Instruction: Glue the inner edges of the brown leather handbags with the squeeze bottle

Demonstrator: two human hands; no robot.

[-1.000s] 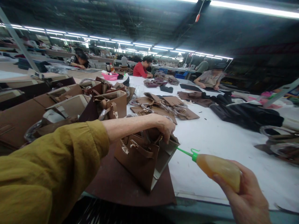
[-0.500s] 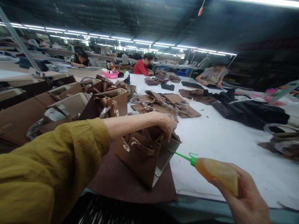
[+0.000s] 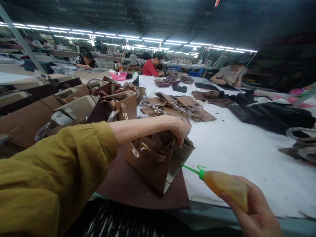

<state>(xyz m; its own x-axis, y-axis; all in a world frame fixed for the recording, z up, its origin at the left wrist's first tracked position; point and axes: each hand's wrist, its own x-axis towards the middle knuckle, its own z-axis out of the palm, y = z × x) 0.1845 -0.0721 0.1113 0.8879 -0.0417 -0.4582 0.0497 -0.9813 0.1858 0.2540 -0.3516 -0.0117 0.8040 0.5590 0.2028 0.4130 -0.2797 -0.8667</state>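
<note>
The right hand (image 3: 254,209) is wrapped around a bottle (image 3: 225,186), thumb along the near side and palm behind it, its amber contents showing through. The bottle lies nearly level, just right of the bag (image 3: 148,164), its green nozzle (image 3: 194,171) aimed left. The nozzle tip meets the bag's open side in my view; whether it touches, I can't tell.

The left hand (image 3: 180,129) reaches over the bag's top, fingers bent down at the upper corner of that open side. The fingertips are partly hidden, so I can't tell whether they pinch the edge or only rest there. An olive sleeve (image 3: 76,164) covers the arm to the left of the bag.

The bag itself stands on a maroon mat (image 3: 170,202), clasp side toward the wearer, pale lining showing on its right. Under the mat spreads a white table (image 3: 222,148).

Left of the bag, brown bags (image 3: 41,108) crowd together; just beyond it lies a pile of flat ones (image 3: 203,114) with plastic-wrapped handles. Black material (image 3: 269,112) is heaped to its far right. Well beyond the bag are a pink basin (image 3: 118,76) and a person in red (image 3: 149,68), bent over.
</note>
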